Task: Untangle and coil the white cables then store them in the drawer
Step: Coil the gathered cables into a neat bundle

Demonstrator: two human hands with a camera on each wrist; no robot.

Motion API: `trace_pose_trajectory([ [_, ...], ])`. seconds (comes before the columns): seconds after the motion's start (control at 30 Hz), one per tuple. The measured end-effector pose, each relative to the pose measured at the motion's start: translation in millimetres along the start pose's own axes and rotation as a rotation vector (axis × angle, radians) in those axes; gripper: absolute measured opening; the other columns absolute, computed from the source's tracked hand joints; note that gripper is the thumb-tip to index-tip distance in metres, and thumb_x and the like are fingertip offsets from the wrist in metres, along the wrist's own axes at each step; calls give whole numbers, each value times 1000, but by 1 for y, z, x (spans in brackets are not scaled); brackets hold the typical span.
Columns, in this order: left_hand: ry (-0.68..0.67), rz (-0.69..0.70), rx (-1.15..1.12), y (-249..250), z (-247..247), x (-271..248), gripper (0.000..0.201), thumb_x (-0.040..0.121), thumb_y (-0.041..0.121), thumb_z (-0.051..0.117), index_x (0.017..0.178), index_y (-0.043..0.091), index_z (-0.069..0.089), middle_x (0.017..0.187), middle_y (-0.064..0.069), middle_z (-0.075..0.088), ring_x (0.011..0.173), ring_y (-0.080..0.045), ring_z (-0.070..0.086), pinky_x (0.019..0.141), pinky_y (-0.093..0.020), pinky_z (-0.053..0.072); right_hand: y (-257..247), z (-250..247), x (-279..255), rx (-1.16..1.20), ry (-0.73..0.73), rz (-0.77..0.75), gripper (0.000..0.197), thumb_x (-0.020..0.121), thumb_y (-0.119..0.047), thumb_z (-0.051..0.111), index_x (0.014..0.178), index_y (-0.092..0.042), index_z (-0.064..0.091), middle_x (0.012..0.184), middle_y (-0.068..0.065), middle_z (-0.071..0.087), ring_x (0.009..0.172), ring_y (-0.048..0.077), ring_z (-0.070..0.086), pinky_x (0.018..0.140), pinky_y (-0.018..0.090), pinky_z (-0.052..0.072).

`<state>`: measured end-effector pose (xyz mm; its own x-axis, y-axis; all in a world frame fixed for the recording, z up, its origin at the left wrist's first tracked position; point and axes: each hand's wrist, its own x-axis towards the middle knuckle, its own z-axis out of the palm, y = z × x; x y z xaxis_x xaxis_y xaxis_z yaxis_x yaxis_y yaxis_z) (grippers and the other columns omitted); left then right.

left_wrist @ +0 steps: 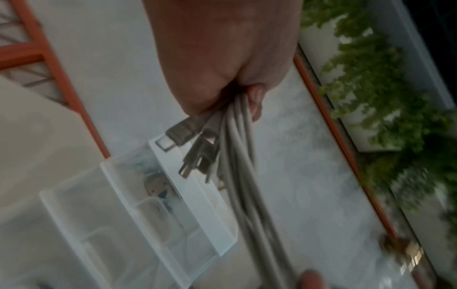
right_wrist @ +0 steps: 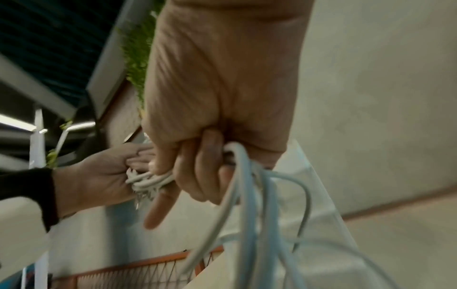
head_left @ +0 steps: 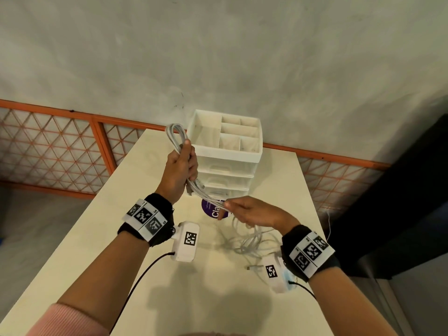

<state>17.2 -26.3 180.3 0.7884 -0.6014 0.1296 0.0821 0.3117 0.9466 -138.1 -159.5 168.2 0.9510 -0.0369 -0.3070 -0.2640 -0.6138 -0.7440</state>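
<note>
My left hand is raised in front of the drawer unit and grips a bundle of white cables, whose loop sticks up above the fist. USB plugs hang out below the left fist. The strands run down and right to my right hand, which holds them in curled fingers. More white cable trails from the right hand in loose loops onto the table. The white drawer unit stands at the table's far end, its drawers closed in the head view.
A purple round sticker lies on the cream table before the drawers. The unit's top is an open divided tray. An orange lattice railing runs behind the table. A dark panel stands to the right.
</note>
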Motion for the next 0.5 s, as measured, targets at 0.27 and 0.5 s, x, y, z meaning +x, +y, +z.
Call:
trace_pose_trajectory([
  [0.27,-393,-118,312,7,28,-16,39,100,37,37,67,17,39,47,11,23,42,-8,19,43,-23,18,-37,-36,-6,-238,284,-191,17,81,-27,73,95,-19,76,81,-8,73,65,-4,63,64,8,42],
  [0.5,-352,-116,263,9,39,-20,49,101,35,34,77,-4,51,63,-6,59,61,-17,62,61,-28,53,-52,-40,-13,-206,383,-279,29,73,-17,79,80,-15,51,78,0,67,71,9,64,68,24,50],
])
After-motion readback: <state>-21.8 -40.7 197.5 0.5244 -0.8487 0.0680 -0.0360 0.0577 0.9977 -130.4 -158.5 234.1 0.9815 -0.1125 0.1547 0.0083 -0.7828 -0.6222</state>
